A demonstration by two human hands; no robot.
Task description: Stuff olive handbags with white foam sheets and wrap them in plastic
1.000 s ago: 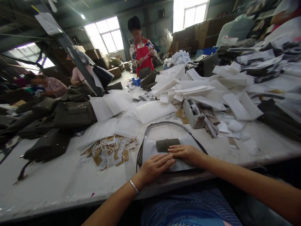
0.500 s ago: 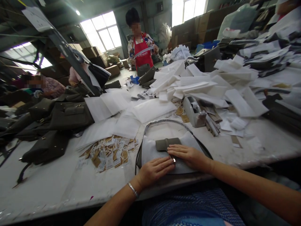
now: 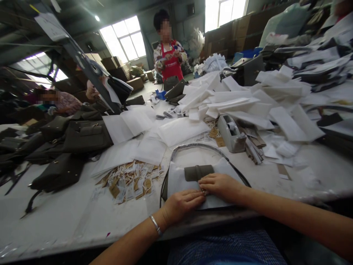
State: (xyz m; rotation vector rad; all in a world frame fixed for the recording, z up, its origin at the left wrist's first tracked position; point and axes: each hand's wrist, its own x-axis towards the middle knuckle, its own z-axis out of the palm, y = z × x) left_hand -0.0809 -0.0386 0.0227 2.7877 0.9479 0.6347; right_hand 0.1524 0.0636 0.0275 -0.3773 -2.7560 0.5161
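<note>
A dark olive handbag (image 3: 199,173) lies in front of me at the table's near edge, its body covered by white foam sheet (image 3: 176,180). Its flap shows in the middle, and a wrapped handle (image 3: 202,146) arches away from me. My left hand (image 3: 185,204) rests low on the bag, fingers stretched flat, their tips beside a small metal clasp (image 3: 203,191). From the other side my right hand (image 3: 220,187) has bent fingers closed on the narrow strap at that clasp. Both thumbs are hidden.
Left of the bag lie stringed hang tags (image 3: 132,182), foam sheets (image 3: 127,127) and several dark bags (image 3: 85,136). A tape dispenser (image 3: 233,136) stands behind it, near a heap of white foam pieces (image 3: 228,97). Across the table stands a person in a red apron (image 3: 172,68).
My right hand's fingers have bent more and drawn in at the clasp, which they now partly cover. The view has shifted slightly. The person opposite has brought both hands together.
</note>
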